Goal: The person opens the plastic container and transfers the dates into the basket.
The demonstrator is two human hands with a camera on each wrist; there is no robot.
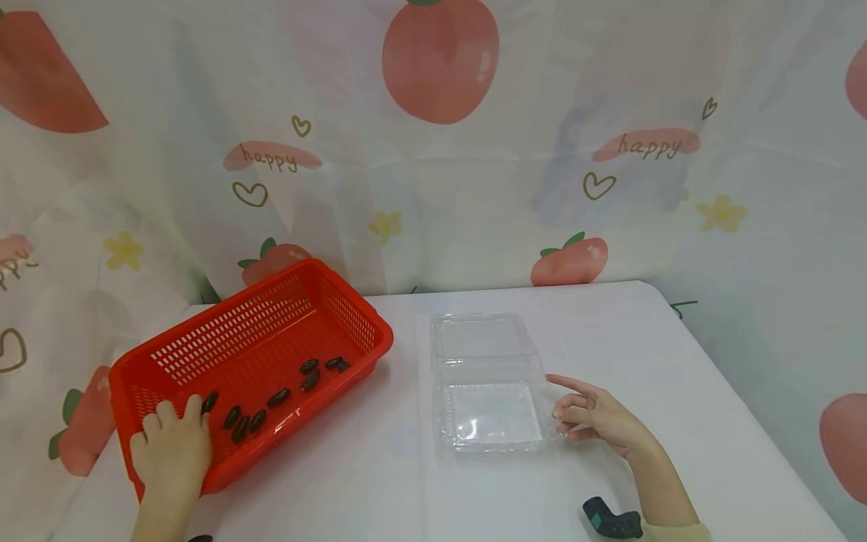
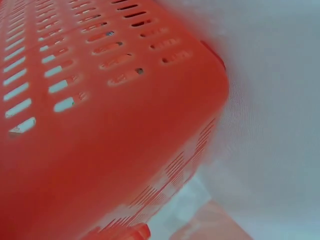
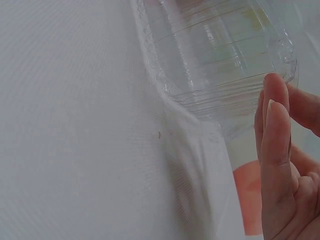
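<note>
My left hand reaches over the near left corner of a red slotted plastic basket, fingers bent down inside. A small dark glossy oval piece lies right beside its fingertips; whether they hold it cannot be seen. Several similar dark ovals lie on the basket floor. The left wrist view shows the basket's slotted wall up close, with the fingers hidden. My right hand is at the right edge of a clear plastic clamshell box, which lies unfolded. Its index finger is extended and its fingertips meet the box edge.
Both containers stand on a white-covered table. Behind it hangs a curtain printed with fruit and hearts. A dark angled device sits by the right wrist, and a dark object shows at the bottom edge.
</note>
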